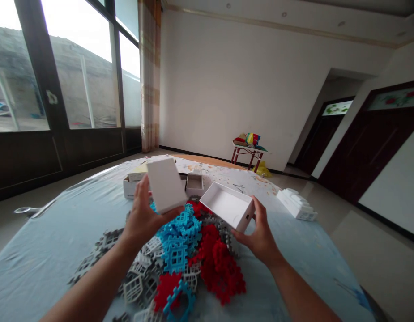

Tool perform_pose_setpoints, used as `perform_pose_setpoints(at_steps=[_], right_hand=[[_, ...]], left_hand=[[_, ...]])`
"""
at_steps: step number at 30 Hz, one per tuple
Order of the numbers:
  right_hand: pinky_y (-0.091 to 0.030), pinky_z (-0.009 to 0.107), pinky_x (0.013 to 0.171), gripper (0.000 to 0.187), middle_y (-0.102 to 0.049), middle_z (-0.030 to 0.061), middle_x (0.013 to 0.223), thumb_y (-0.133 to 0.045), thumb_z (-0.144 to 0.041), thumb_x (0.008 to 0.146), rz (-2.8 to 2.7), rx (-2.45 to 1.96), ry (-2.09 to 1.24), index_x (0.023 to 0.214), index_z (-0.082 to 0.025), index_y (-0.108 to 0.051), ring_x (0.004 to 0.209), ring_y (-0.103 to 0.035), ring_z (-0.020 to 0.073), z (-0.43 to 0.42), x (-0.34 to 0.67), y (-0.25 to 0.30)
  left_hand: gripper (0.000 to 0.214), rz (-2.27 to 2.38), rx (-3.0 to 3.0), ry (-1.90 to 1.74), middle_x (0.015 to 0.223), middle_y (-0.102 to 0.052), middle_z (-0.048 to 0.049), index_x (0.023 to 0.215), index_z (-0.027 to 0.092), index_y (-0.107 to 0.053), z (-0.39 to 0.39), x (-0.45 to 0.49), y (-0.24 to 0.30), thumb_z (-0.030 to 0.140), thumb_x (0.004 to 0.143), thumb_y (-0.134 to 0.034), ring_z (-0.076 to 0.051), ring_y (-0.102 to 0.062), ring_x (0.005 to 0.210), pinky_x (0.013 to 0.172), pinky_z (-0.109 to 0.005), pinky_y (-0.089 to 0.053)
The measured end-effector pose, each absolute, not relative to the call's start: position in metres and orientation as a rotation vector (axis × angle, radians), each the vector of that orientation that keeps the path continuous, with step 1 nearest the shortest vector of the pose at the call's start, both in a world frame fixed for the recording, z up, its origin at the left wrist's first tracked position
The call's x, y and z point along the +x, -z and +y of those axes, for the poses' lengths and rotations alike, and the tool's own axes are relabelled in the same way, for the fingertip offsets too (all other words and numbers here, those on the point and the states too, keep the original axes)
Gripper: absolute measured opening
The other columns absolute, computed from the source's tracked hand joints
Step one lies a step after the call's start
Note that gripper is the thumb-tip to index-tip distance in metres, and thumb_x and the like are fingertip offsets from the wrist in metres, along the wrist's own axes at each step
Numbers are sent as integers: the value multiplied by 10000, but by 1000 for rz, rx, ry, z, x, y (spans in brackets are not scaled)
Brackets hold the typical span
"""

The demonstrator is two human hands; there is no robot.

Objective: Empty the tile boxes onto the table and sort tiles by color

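My left hand [147, 214] grips a white box lid [167, 184], tilted, with its flat face toward me. In my right hand [259, 230] is an open white box [223, 203], held by its right end with thumb below and fingers along the side. The inside of the box looks white, with nothing visible in it. Both pieces are held apart above a heap of plastic interlocking pieces: blue ones [180, 237] in the middle, red ones [218, 266] to the right, and grey ones [138, 277] to the left.
Behind the heap stand a small open box [195, 182] and a white box [129, 188]. Several stacked white boxes [296, 204] lie at the table's right. A light blue cloth [75, 219] covers the round table. Farther off is a small table [249, 146] with colourful items.
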State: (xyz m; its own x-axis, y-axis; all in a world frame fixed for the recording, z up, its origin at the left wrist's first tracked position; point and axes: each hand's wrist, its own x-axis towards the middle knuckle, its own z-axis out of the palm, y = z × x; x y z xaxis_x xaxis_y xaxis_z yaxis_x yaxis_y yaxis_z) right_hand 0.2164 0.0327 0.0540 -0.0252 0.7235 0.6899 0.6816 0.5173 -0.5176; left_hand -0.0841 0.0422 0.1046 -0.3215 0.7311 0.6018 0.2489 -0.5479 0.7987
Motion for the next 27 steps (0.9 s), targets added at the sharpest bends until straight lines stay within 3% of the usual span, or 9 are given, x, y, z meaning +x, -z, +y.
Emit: perform_pose_setpoints(at_steps=[2, 4, 12, 18, 23, 27], right_hand=[[-323, 489, 1025, 975, -247, 120, 1391, -702, -323, 630, -1727, -1158, -117, 1402, -247, -112, 1274, -280, 308, 30, 212, -52], [-304, 488, 1037, 963, -223, 116, 1406, -699, -295, 625, -1744, -1124, -169, 1399, -249, -128, 1288, -254, 309, 28, 205, -53], [-310, 463, 1037, 1049, -199, 101, 1413, -734, -232, 545, -1672, -991, -458, 1387, -268, -109, 1298, -252, 308, 25, 181, -48], [-335, 456, 1020, 1047, -183, 89, 1417, -741, -221, 539, -1650, -939, -492, 1386, -293, -128, 1291, -268, 303, 25, 165, -57], [-372, 458, 991, 1051, -202, 100, 1406, -757, -235, 527, -1587, -881, -461, 1379, -287, -143, 1283, -277, 303, 29, 147, -74], [-407, 462, 957, 1055, -211, 121, 1401, -757, -253, 534, -1580, -843, -428, 1384, -269, -131, 1261, -311, 310, 33, 130, -85]], left_hand=[[1128, 1339, 2143, -1744, 1317, -390, -112, 1374, 283, -253, 46, -69, -116, 373, 415, -839, -350, -362, 1192, 983, -523, -358], [1118, 1283, 2537, -1517, 1346, -358, -110, 1395, 292, -189, 51, -55, -127, 415, 471, -807, -333, -316, 1221, 1008, -519, -326], [926, 1040, 2993, -777, 1336, -410, -77, 1376, 277, -244, 54, -30, -146, 511, 603, -696, -288, -312, 1233, 1027, -477, -285], [905, 1113, 3028, -719, 1355, -397, -80, 1386, 281, -226, 51, -42, -153, 503, 631, -674, -285, -311, 1249, 1036, -484, -276], [926, 1338, 3047, -806, 1423, -293, -88, 1390, 317, -211, 41, -54, -169, 390, 621, -720, -314, -267, 1279, 1026, -521, -296], [859, 1418, 2981, -916, 1388, -326, -77, 1382, 353, -215, 30, -67, -169, 305, 668, -691, -289, -293, 1270, 1018, -503, -330]])
